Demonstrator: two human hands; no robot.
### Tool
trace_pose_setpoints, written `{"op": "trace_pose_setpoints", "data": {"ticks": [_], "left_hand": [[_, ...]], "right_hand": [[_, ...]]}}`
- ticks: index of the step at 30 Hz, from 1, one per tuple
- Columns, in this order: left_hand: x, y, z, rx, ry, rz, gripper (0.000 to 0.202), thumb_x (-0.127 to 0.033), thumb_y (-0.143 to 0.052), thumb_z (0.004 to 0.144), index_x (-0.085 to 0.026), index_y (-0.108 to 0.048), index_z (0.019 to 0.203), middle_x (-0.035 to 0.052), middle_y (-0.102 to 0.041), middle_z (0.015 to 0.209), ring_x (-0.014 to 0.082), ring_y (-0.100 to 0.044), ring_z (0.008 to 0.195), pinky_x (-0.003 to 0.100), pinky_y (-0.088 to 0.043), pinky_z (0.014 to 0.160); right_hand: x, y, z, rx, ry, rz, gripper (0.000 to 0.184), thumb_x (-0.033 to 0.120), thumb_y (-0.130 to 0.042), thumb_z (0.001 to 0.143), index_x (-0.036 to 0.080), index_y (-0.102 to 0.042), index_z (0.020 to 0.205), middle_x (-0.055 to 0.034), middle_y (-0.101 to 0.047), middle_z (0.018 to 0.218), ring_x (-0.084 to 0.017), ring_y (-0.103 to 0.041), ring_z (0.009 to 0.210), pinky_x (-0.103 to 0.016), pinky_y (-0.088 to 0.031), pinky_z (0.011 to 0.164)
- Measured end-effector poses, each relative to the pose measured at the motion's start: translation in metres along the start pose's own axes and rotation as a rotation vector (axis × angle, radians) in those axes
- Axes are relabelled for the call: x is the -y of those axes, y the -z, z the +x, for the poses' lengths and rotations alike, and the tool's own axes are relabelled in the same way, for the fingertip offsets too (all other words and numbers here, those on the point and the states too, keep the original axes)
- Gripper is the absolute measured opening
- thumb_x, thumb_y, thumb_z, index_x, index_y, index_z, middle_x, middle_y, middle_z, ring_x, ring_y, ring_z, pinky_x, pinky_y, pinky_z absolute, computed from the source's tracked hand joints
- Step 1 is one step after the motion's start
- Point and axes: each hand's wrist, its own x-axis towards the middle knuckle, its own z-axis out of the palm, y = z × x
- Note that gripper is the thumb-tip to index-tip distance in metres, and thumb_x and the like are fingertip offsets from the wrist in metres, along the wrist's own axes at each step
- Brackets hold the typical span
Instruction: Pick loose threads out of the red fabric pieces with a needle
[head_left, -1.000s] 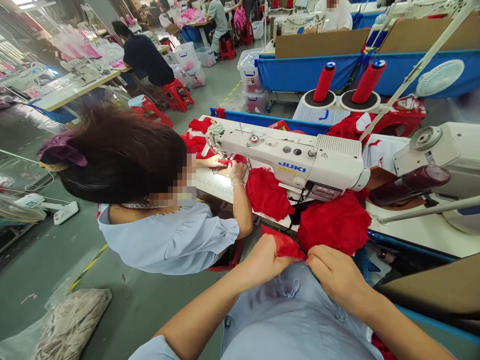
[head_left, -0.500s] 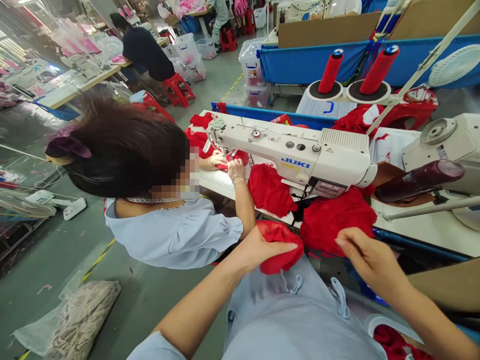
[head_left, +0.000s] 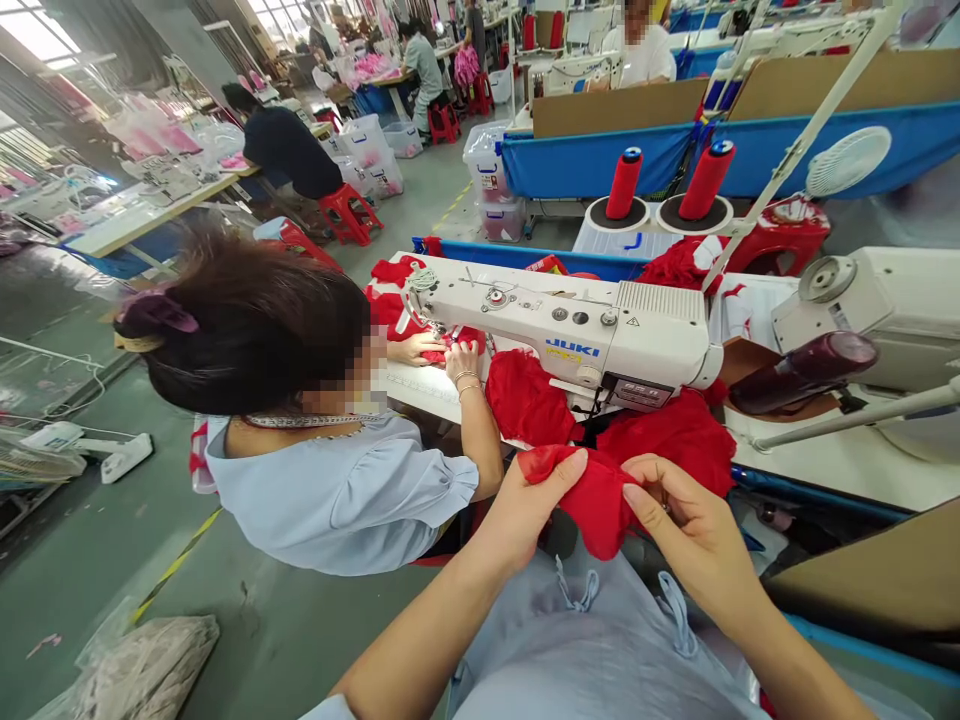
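Observation:
A piece of red fabric [head_left: 596, 510] is stretched between my two hands, in front of my light blue clothing. My left hand [head_left: 536, 500] is closed on its left part, the thumb lying on top. At the right edge of the cloth, my right hand [head_left: 679, 510] pinches it between thumb and fingers. Just beyond lie heaps of red fabric [head_left: 529, 395] beside a white JUKI sewing machine [head_left: 562, 320]. A co-worker in a light blue top [head_left: 337, 480] sits to the left, both hands on red cloth near the needle.
Two red thread cones [head_left: 624, 185] stand behind the machine. A dark red bottle-shaped object [head_left: 806, 370] and a second machine [head_left: 877, 300] are at the right. Below them is a cardboard panel [head_left: 877, 570]. A bag of pale material [head_left: 150, 670] lies on the floor at lower left.
My right hand, apart from the cloth before, has moved left and taken hold of its right edge. The cloth is now spread between both hands. The view has tilted up slightly.

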Motion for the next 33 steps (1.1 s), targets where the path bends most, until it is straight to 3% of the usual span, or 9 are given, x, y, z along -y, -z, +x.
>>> {"op": "trace_pose_setpoints", "data": {"ticks": [5, 8, 10, 12, 16, 21, 25, 29, 33], "left_hand": [[-0.001, 0.006, 0.007, -0.139, 0.004, -0.103, 0.038, -0.045, -0.085, 0.061, -0.013, -0.066, 0.068, -0.0013, -0.064, 0.061, 0.0072, -0.055, 0.054, 0.017, -0.039, 0.048], [-0.003, 0.009, 0.008, -0.056, 0.155, -0.118, 0.041, -0.046, -0.086, 0.059, -0.014, -0.061, 0.064, -0.0048, -0.056, 0.05, 0.0029, -0.042, 0.038, 0.015, -0.025, 0.034], [-0.003, 0.009, 0.007, 0.001, 0.216, -0.097, 0.043, -0.049, -0.085, 0.059, -0.013, -0.062, 0.067, -0.0047, -0.055, 0.048, 0.0029, -0.039, 0.034, 0.016, -0.024, 0.031], [-0.002, 0.009, 0.005, 0.039, 0.206, -0.095, 0.045, -0.05, -0.086, 0.057, -0.012, -0.066, 0.072, -0.0022, -0.06, 0.052, 0.0055, -0.048, 0.038, 0.016, -0.035, 0.036], [-0.002, 0.006, 0.002, 0.117, 0.145, -0.092, 0.042, -0.034, -0.092, 0.052, -0.011, -0.07, 0.079, 0.0034, -0.071, 0.073, 0.011, -0.064, 0.064, 0.021, -0.052, 0.062], [-0.003, 0.002, 0.001, 0.073, 0.122, -0.098, 0.031, -0.026, -0.089, 0.058, -0.01, -0.072, 0.078, 0.0036, -0.071, 0.076, 0.011, -0.064, 0.069, 0.022, -0.05, 0.067], [-0.004, 0.0, 0.0, 0.023, 0.111, -0.085, 0.03, -0.027, -0.089, 0.057, -0.011, -0.071, 0.075, 0.0026, -0.07, 0.073, 0.0106, -0.061, 0.066, 0.021, -0.048, 0.065], [-0.004, -0.004, -0.002, 0.055, 0.064, -0.039, 0.029, -0.027, -0.088, 0.058, -0.011, -0.072, 0.074, 0.0027, -0.068, 0.072, 0.0114, -0.059, 0.067, 0.022, -0.047, 0.065], [-0.005, -0.005, -0.002, 0.103, 0.002, 0.013, 0.023, -0.027, -0.086, 0.061, -0.011, -0.073, 0.073, 0.0029, -0.068, 0.072, 0.0121, -0.058, 0.069, 0.023, -0.046, 0.069]], "right_hand": [[-0.006, 0.01, 0.002, 0.125, -0.089, 0.252, 0.031, 0.047, -0.059, 0.089, 0.02, -0.057, 0.074, 0.0013, -0.048, 0.073, -0.009, -0.037, 0.052, -0.021, -0.033, 0.044], [-0.005, 0.012, 0.006, 0.13, -0.135, 0.264, 0.034, 0.051, -0.061, 0.086, 0.019, -0.057, 0.074, 0.0022, -0.047, 0.069, -0.007, -0.032, 0.049, -0.02, -0.028, 0.04], [-0.001, 0.012, 0.009, 0.113, -0.113, 0.196, 0.036, 0.053, -0.061, 0.085, 0.019, -0.058, 0.074, 0.0013, -0.049, 0.067, -0.008, -0.036, 0.051, -0.02, -0.031, 0.042], [0.004, 0.011, 0.01, 0.093, -0.073, 0.123, 0.038, 0.054, -0.06, 0.085, 0.018, -0.06, 0.075, -0.0006, -0.054, 0.068, -0.011, -0.044, 0.055, -0.021, -0.038, 0.046], [0.007, 0.009, 0.009, 0.048, -0.036, 0.052, 0.036, 0.053, -0.061, 0.085, 0.019, -0.063, 0.077, -0.0023, -0.059, 0.071, -0.013, -0.053, 0.062, -0.023, -0.046, 0.055], [0.0, 0.006, 0.005, -0.021, -0.065, 0.066, 0.025, 0.044, -0.06, 0.088, 0.02, -0.064, 0.089, -0.0021, -0.063, 0.073, -0.012, -0.054, 0.057, -0.021, -0.043, 0.047], [0.004, 0.003, 0.003, -0.212, 0.111, -0.126, 0.014, 0.032, -0.058, 0.09, 0.022, -0.066, 0.096, -0.0054, -0.067, 0.089, -0.016, -0.062, 0.073, -0.024, -0.049, 0.059], [0.017, 0.0, 0.004, -0.161, 0.254, -0.257, 0.011, 0.025, -0.059, 0.09, 0.021, -0.068, 0.085, -0.0037, -0.065, 0.082, -0.013, -0.055, 0.059, -0.023, -0.044, 0.051], [0.022, -0.003, 0.007, -0.161, 0.147, -0.166, 0.017, 0.029, -0.058, 0.09, 0.021, -0.062, 0.075, -0.0023, -0.06, 0.073, -0.014, -0.054, 0.062, -0.023, -0.043, 0.05]]}}
